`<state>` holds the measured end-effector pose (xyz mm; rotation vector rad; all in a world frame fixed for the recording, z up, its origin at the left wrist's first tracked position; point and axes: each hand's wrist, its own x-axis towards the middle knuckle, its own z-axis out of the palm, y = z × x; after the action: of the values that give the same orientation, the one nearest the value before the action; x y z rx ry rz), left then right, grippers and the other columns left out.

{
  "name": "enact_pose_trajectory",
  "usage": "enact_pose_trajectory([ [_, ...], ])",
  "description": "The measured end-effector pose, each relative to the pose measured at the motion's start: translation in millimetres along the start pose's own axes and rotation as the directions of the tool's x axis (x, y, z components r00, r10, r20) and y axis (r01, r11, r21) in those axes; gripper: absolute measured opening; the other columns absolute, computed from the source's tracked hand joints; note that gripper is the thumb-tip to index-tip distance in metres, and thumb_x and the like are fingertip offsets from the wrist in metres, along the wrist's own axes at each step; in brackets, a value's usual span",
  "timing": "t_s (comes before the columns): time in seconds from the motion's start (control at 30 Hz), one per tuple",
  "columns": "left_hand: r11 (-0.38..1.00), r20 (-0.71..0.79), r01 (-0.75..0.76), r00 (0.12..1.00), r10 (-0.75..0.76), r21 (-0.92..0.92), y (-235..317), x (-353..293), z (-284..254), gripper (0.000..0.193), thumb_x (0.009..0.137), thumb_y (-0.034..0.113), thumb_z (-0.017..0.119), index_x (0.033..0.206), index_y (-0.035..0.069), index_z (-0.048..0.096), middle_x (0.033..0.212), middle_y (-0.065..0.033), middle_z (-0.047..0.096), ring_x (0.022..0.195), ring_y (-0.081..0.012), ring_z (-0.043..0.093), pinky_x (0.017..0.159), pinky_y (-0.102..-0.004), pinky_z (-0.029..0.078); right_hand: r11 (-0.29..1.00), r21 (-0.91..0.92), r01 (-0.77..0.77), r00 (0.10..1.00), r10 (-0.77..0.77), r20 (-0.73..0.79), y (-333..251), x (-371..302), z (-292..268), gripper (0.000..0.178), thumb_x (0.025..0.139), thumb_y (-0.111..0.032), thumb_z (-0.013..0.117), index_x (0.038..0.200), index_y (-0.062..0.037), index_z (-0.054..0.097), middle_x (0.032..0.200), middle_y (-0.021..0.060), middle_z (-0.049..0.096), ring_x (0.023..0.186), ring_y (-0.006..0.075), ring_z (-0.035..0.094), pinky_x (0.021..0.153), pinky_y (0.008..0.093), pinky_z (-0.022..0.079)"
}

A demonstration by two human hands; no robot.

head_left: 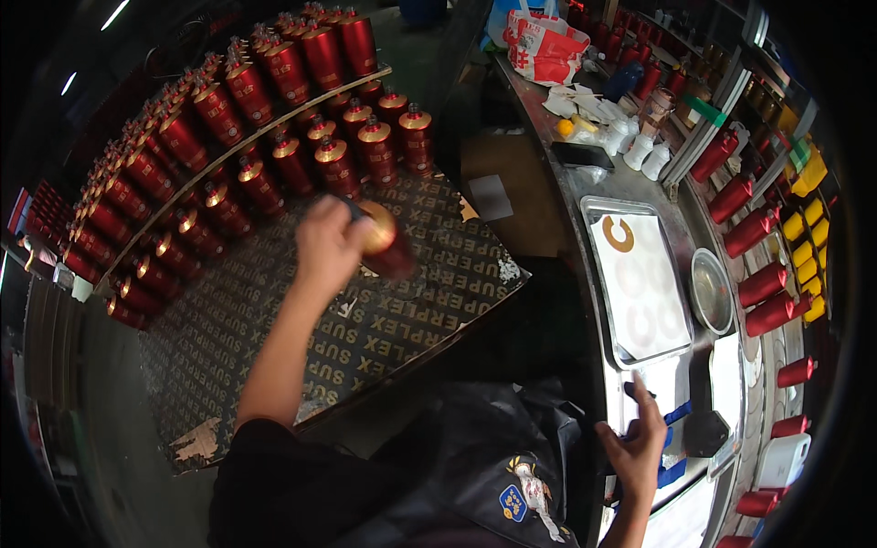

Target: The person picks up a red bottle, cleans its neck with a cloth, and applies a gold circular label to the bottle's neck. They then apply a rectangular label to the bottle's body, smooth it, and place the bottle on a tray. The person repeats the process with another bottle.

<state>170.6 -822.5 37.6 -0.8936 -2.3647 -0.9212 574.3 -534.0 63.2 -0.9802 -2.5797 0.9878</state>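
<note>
A head-mounted, downward view of a bottle-handling station is shown. At the centre left of the frame, the left hand (327, 245) is seen extended over a dark printed board (274, 365), its fingers (352, 239) clenched around a red bottle with a gold cap (384, 242). The bottle is blurred; its long axis appears tilted, with the gold cap turned up towards the camera and the red body running down and to the right of the hand, just above the board. Immediately beyond the held bottle, towards the upper left, rows of upright red bottles (274, 155) are arranged in curved ranks, the nearest rank lying just above the fingers in the frame. An open patch of board is left below and to the right of the hand. At the lower right, the right hand (635, 443) is rested flat, fingers released and spread, on the edge of a metal desk (585, 201), touching blue and white sheets there; it is well apart from the held bottle, so the left hand is the nearer one. Further up the desk, a metal tray (594, 205) with white ring shapes, a round metal dish (711, 290), and red bottles lying on a rack (763, 283) at the right edge are visible.
</note>
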Motion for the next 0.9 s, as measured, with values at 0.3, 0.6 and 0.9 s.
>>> enact_pose_trajectory([
  [0.3,0.823,-0.210,0.228,0.968,-0.135,0.520,-244.8,78.1,13.0,0.027,0.081,0.023,0.078,0.094,0.001,0.068,0.092,-0.0210,0.067,0.090,-0.0434,0.065,0.077,-0.0515,0.052,0.974,0.057,-0.218,0.940,0.226,-0.256,68.5,-38.8,-53.8,0.077,0.074,-0.005,0.076,0.147,-0.0047,0.051,0.138,0.0171,0.059,0.101,0.0181,0.063,0.066,0.0226,0.049],
  [0.6,0.780,-0.071,0.250,0.964,-0.257,0.573,-320.5,96.3,39.5,0.054,0.087,0.051,0.070,0.123,0.011,0.067,0.109,-0.0227,0.071,0.099,-0.0454,0.067,0.079,-0.0564,0.053,0.946,0.196,-0.259,0.899,0.310,-0.311,70.7,-56.1,-46.4,0.074,0.076,0.002,0.077,0.146,-0.0059,0.054,0.123,0.0125,0.065,0.075,0.0080,0.058,0.059,0.0221,0.045],
  [0.9,0.696,-0.391,0.499,0.860,-0.327,0.516,-271.7,104.1,61.1,0.057,0.088,0.049,0.072,0.107,-0.003,0.060,0.105,-0.0216,0.068,0.094,-0.0436,0.066,0.078,-0.0555,0.054,0.980,0.081,-0.179,0.860,0.196,-0.470,63.0,-92.9,-51.9,0.069,0.077,-0.006,0.081,0.142,-0.0091,0.059,0.108,0.0064,0.067,0.056,0.0039,0.035,0.050,0.0217,0.033],
])
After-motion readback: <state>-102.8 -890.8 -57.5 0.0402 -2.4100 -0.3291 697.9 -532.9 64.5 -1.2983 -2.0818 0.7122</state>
